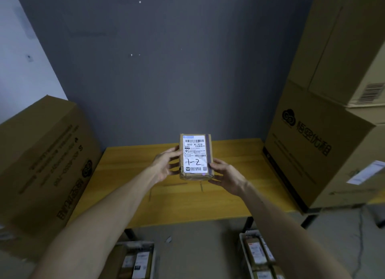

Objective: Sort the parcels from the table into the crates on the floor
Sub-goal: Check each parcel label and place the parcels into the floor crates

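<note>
My bare forearms run up from the bottom edge and meet over the yellow wooden worktop, where my left grip and right grip are both clamped on the small brown cardboard parcel. The left's fingers curl round its left edge, and the right's thumb lies on the right edge with fingers under the near corner. I hold the parcel up off the worktop, as far as I can judge, tilted so its white shipping label faces me. The label carries barcodes and a handwritten "1-2". Below me on the floor stand two crates, both already holding labelled parcels: the grey crate on my left and the pale plastic crate on my right. Large printed cardboard cartons flank the worktop, one on the left and a stack on the right, against a grey wall. I take this as the reading step: the parcel is picked up, and I am checking its mark to choose a crate. I cannot see any marking on the crates, so I cannot tell which one "1-2" belongs to. The next move calls for lowering the parcel past the front edge of the worktop and setting it among the parcels already there.
</note>
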